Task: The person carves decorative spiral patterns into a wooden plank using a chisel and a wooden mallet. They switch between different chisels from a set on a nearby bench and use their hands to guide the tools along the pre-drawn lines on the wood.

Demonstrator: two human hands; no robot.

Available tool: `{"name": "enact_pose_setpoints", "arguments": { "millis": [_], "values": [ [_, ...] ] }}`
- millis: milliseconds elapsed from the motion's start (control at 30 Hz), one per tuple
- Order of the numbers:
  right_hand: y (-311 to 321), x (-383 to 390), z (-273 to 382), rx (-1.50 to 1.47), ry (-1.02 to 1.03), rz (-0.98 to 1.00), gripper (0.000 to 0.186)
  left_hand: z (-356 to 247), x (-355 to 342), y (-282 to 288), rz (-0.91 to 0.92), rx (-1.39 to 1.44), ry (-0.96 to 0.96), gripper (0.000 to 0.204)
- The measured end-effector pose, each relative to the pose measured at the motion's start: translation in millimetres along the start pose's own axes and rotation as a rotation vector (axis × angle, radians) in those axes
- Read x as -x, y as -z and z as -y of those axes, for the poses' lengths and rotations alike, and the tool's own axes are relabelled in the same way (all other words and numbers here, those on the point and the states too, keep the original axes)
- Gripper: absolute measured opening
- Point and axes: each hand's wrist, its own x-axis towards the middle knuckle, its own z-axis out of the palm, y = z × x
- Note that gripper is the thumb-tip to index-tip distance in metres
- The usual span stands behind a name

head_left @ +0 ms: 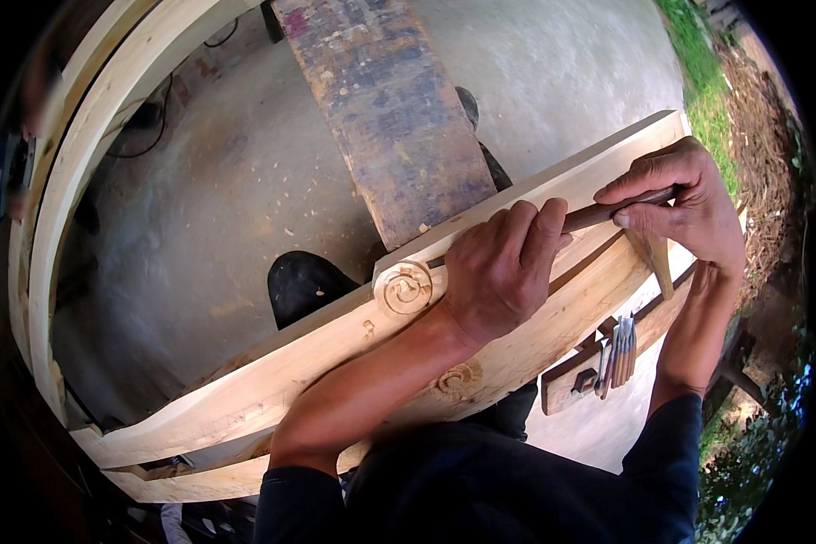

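A dark, slender wooden-handled tool (598, 214), probably a chisel though its blade is hidden, lies nearly level across the upper edge of a long pale carved timber (335, 358), running from the middle of the picture toward the right. The left hand (500, 270) is wrapped around the tool's forward end, fingers curled over it and the heel of the palm pressed on the timber, just right of a round spiral carving (404, 288) cut into the wood. The right hand (684, 204) closes on the tool's back end, thumb and fingers pinching the handle above the timber's right end. A second, smaller spiral carving (456, 381) shows lower on the same piece, partly covered by the left forearm. Both forearms come up from the lower edge in dark blue sleeves (480, 490). Below the right wrist a small wooden board (564, 385) carries a bundle of metal carving tools (618, 349), standing close together. Behind the timber a worn, stained plank (385, 109) slants up toward the top edge, over a concrete floor (218, 199) scattered with wood chips. A curved pale wooden frame (59, 199) arcs along the left side, and grass (707, 82) shows at the upper right
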Motion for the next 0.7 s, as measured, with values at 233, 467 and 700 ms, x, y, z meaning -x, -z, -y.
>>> {"name": "enact_pose_setpoints", "arguments": {
  "millis": [233, 467, 700],
  "values": [
    [10.5, -27.0, -13.1, -0.104, -0.24, 0.091, 0.017, -4.1, -3.3, 0.6, 0.058, -0.04, 0.127, 0.041],
    [-17.0, 48.9, -3.7, -0.116, -0.153, -0.104, 0.028, -10.3, 12.7, 14.1, 0.148, -0.136, -0.196, 0.049],
    [-50.6, 114.9, -14.9, -0.105, -0.234, -0.237, 0.03, -10.7, 22.1, 6.9, 0.318, -0.062, -0.385, 0.052]
  ]
}}
